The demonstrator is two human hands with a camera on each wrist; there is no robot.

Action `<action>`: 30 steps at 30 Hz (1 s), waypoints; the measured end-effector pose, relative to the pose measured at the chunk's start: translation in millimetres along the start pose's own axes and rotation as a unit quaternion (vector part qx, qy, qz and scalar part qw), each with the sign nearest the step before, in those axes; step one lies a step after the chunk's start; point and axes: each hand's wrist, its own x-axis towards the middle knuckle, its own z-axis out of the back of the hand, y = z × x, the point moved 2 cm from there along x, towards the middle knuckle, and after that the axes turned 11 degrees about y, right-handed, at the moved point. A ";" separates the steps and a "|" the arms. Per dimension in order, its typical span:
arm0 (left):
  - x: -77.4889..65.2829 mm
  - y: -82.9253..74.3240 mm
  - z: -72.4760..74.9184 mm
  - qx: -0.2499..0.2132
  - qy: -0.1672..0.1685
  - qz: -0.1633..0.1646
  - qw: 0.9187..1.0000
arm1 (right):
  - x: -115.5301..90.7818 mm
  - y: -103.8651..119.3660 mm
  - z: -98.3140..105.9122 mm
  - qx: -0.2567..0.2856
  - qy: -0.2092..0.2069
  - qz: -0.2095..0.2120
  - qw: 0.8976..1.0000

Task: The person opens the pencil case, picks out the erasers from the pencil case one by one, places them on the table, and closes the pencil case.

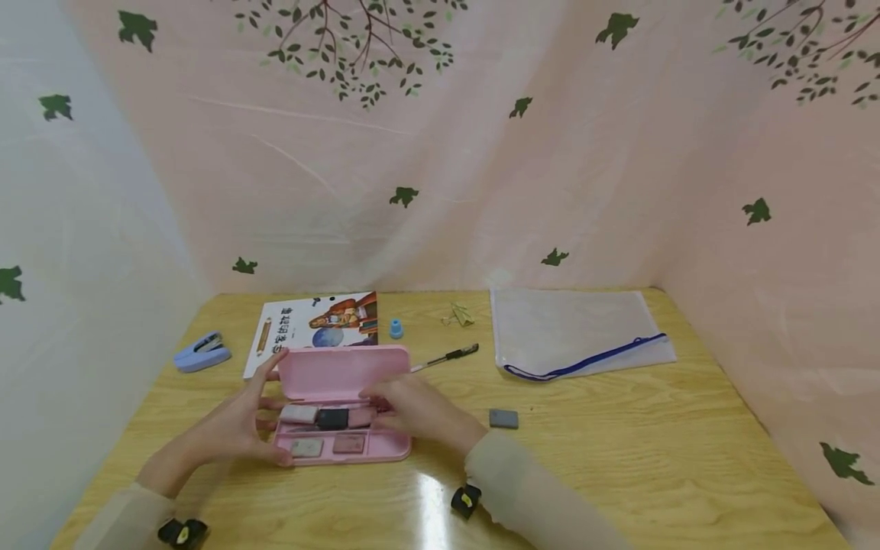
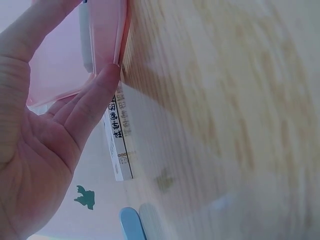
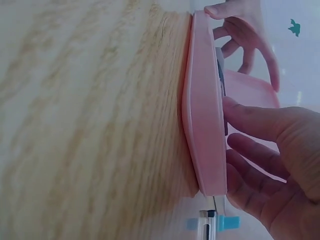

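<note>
A pink pencil case [image 1: 388, 447] lies with its lid [image 1: 337, 374] raised. Inside are several erasers: a whitish eraser [image 1: 299, 414], a black eraser [image 1: 333, 418] and a pinkish eraser [image 1: 360, 416] in the back row, with a grey-white eraser [image 1: 306, 448] and a reddish eraser [image 1: 349, 444] in front. My left hand [image 1: 244, 420] holds the case's left end, thumb at the front corner, a finger up at the lid. My right hand [image 1: 419, 412] reaches into the right part, fingers bent beside the pinkish eraser; I cannot tell whether they pinch anything.
A grey eraser [image 1: 504, 418] lies right of my right hand. Behind the case are a picture book [image 1: 275, 325], a blue bottle-shaped item [image 1: 396, 328], a yellowish clip [image 1: 462, 314] and a pen [image 1: 454, 354]. A blue stapler [image 1: 202, 355] sits left, a clear zip pouch [image 1: 571, 328] right.
</note>
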 end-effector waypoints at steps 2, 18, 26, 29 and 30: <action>-1.2 0.2 -0.5 0.004 0.000 0.001 1.000 | 0.0 0.8 -0.9 -0.008 0.001 -0.001 1.000; -0.2 -2.6 -0.1 -0.001 0.005 0.001 1.000 | -0.7 3.2 -3.7 -0.050 0.013 -0.003 0.999; -0.4 -3.1 0.4 0.002 0.007 0.001 1.000 | -2.0 3.8 -4.2 -0.042 0.006 -0.006 0.999; 0.0 -2.7 0.5 0.005 0.004 0.008 1.000 | -2.9 4.6 -3.7 -0.043 0.002 -0.009 0.999; 0.4 -2.6 0.5 0.007 0.004 0.007 1.000 | -3.3 4.9 -3.5 -0.040 0.000 -0.010 0.999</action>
